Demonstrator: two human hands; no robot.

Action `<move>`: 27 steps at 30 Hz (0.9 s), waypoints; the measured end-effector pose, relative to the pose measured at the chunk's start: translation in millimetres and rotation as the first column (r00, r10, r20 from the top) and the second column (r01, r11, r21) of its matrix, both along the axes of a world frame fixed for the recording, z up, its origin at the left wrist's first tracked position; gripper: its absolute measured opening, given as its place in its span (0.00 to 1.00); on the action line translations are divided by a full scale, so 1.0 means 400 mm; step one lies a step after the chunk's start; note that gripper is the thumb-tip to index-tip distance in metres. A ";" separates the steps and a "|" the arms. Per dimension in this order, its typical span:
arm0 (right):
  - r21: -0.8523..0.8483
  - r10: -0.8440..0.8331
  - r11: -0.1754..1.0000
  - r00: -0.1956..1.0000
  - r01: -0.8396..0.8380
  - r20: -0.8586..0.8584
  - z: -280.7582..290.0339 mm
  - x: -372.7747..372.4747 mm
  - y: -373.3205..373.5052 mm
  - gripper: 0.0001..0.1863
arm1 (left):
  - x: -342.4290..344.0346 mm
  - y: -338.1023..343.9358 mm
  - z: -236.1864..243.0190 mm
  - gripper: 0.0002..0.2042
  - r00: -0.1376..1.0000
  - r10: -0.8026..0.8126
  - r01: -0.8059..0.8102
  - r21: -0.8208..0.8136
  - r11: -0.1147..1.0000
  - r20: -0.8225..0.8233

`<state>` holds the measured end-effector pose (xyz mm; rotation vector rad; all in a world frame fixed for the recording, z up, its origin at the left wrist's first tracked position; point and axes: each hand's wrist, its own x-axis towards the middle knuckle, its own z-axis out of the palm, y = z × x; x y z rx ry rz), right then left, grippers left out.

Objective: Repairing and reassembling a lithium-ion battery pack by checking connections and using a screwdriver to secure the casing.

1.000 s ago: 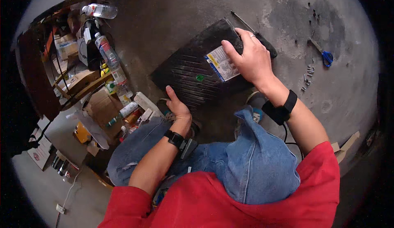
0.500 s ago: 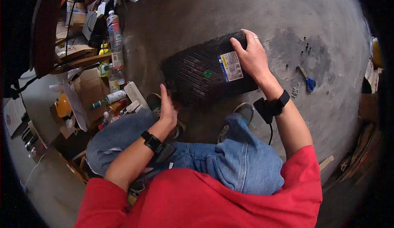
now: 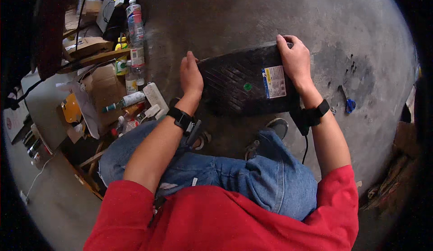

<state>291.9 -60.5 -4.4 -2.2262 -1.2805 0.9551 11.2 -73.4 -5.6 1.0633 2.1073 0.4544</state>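
A flat black case (image 3: 234, 81) with slanted slots, a green round sticker and a white label (image 3: 274, 82) is held up in front of my knees, above the floor. My right hand (image 3: 296, 62) is closed over its right far corner, the thumb on the near face. At the opposite end, my left hand (image 3: 191, 78) is closed on the left edge, its fingers partly hidden behind the case. The underside cannot be seen.
To the right on the concrete floor lie blue-handled scissors (image 3: 349, 102) and small dark bits. At left are several plastic bottles (image 3: 135, 30), cardboard (image 3: 101, 86), a white box (image 3: 154, 96) and wooden strips. Cardboard stacks (image 3: 394, 178) stand at the far right.
My left hand has moved up from below the case and taken hold of its left edge. The case has tilted and shifted right, with my right hand still on its right corner.
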 end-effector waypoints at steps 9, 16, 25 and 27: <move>-0.031 0.002 1.000 0.995 0.001 0.097 0.021 -0.010 0.003 0.27 | 0.002 -0.003 -0.003 0.24 0.995 -0.055 0.050 0.067 0.997 0.080; -0.088 -0.028 0.996 0.997 0.034 0.073 0.047 -0.015 0.004 0.30 | 0.005 0.000 0.021 0.22 0.988 -0.097 0.089 -0.069 0.994 -0.118; -0.081 -0.042 0.996 0.997 0.047 0.072 0.026 -0.014 0.005 0.26 | -0.009 -0.022 -0.021 0.20 0.997 -0.080 0.082 0.095 0.992 -0.019; -0.087 -0.028 0.996 0.996 0.035 0.086 0.030 -0.017 0.010 0.25 | -0.007 -0.018 -0.016 0.20 0.995 -0.094 0.096 0.070 0.993 -0.035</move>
